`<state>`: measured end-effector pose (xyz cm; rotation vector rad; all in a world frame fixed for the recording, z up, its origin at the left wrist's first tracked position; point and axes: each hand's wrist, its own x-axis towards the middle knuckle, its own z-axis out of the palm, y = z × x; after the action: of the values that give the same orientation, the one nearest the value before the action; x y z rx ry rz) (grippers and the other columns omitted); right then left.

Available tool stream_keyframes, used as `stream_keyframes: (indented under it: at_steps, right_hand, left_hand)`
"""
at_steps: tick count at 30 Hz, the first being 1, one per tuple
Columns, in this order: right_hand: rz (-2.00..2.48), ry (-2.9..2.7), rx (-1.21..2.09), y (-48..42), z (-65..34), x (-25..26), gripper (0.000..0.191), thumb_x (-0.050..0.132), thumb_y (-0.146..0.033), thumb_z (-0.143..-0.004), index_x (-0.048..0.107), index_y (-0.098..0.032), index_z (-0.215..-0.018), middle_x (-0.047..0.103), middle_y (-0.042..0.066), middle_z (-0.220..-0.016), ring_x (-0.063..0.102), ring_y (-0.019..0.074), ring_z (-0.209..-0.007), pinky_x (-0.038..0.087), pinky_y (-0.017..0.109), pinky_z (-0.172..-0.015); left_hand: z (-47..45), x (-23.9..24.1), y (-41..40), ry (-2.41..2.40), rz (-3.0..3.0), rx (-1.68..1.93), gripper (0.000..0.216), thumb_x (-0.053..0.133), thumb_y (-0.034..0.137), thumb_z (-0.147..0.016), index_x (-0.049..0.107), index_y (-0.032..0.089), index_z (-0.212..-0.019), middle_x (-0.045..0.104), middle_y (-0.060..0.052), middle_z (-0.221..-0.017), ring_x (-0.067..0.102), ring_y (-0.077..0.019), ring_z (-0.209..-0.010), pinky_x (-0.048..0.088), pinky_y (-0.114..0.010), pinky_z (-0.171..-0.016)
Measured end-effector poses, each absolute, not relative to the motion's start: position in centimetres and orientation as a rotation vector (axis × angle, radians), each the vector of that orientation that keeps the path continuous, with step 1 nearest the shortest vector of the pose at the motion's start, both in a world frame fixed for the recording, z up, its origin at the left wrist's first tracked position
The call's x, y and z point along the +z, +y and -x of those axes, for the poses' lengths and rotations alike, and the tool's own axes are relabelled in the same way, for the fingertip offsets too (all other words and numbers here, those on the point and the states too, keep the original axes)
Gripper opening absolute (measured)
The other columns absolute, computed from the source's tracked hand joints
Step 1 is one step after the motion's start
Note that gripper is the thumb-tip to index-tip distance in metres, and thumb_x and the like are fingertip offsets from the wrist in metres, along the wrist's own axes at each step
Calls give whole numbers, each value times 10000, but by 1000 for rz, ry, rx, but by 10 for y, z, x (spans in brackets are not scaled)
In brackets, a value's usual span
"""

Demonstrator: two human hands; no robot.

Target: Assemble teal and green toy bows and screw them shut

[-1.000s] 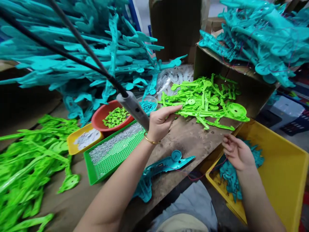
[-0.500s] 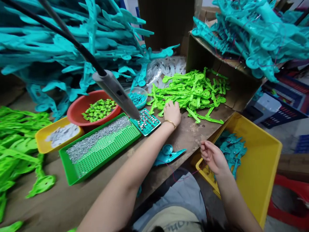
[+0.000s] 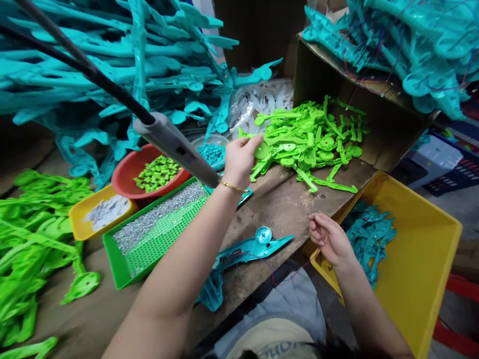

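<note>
My left hand (image 3: 241, 158) is at the near edge of a heap of bright green plastic parts (image 3: 314, 134). Its fingers pinch one green lever-shaped part (image 3: 263, 151) with a round disc end. My right hand (image 3: 331, 239) is curled above the table's front edge, beside a yellow crate. A thin red wire (image 3: 275, 283) loops from a teal plastic half-shell (image 3: 243, 252) up to its fingers, which are closed on it. That shell lies on the table below my left forearm, with a round cup on one side.
Around my left arm stand a green perforated tray (image 3: 164, 247) of small metal pieces, a red bowl (image 3: 121, 174), a yellow dish (image 3: 77, 219) and a grey-handled tool (image 3: 175, 147) hanging from above. Teal parts pile up behind. The yellow crate (image 3: 419, 239) holds teal parts.
My left hand has moved left and up from the small tray's side, now with a green part in its fingers. The teal shell shows more fully. My right hand has barely moved.
</note>
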<state>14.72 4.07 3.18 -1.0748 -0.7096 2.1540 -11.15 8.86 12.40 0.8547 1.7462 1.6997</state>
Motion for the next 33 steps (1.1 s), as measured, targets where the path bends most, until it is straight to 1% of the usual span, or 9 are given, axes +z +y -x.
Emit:
stream_keyframes:
  at_steps: [4,7,9,13,17,20,22,26,33]
  right_hand:
    - [1097,-817,2124,40,-148,36,243,724,-373,-710,672,-169,-833,539,-29,-646,390,32,-430,207,163,-360]
    - [1218,-1171,1898,33,-150,31,295,676,-442,-767,666,-190,-919,579,-15,-701,421,50,-450,268,189,-378]
    - [1297,-1488,1708,27,-150,25,351,635,-468,-809,653,-199,-1035,637,18,-793,476,77,-510,359,218,-437]
    - [1247,-1980,1444,15,-146,13,422,643,-451,-818,620,-216,-1167,670,71,-1060,525,115,-637,470,288,-616]
    - [1155,-2238,1278,10,-144,13,377,654,-440,-822,641,-241,-1143,662,46,-965,532,134,-648,469,305,-665]
    - [1139,-2291,1215,7,-145,15,320,633,-434,-843,661,-246,-1100,656,41,-909,548,148,-663,464,305,-665]
    - [1137,-2291,1192,6,-145,15,297,627,-427,-849,668,-240,-1076,656,42,-896,549,148,-663,461,304,-660]
    - [1129,-2294,1175,4,-145,16,285,632,-424,-849,674,-227,-1051,657,41,-870,547,146,-656,453,299,-649]
    - [1204,-2250,1255,4,-148,17,257,669,-429,-817,689,-221,-965,654,24,-795,534,135,-619,439,287,-612]
  left_hand:
    - [105,129,45,1724,-942,1758,271,695,406,-779,579,181,-681,529,34,-583,495,-75,-483,375,-183,-417]
    - [96,113,0,1751,-1206,1666,262,653,436,-830,659,206,-956,668,-10,-811,641,-121,-657,514,-209,-518]
    - [91,95,-29,1774,-1483,1540,295,626,390,-867,648,229,-1114,701,-47,-999,688,-161,-845,578,-259,-666]
    - [87,59,-73,1797,-2021,1047,298,571,305,-912,640,231,-1192,615,-114,-1271,593,-216,-1186,506,-374,-995]
    - [86,43,-90,1677,-2103,575,506,572,387,-896,517,185,-1356,460,-190,-1440,436,-298,-1352,407,-473,-1096]
    - [87,44,-91,1605,-2054,497,534,505,308,-928,398,203,-1440,435,-165,-1477,390,-271,-1389,348,-481,-1136]
    - [86,45,-88,1614,-1990,540,554,514,300,-928,361,209,-1452,484,-147,-1446,456,-250,-1341,381,-465,-1113]
    - [84,45,-79,1666,-1881,627,537,600,333,-889,449,179,-1381,589,-142,-1331,548,-251,-1239,432,-448,-1054]
    - [94,45,-79,1560,-1850,626,445,610,276,-882,545,202,-1315,581,-115,-1332,534,-229,-1235,404,-422,-1068]
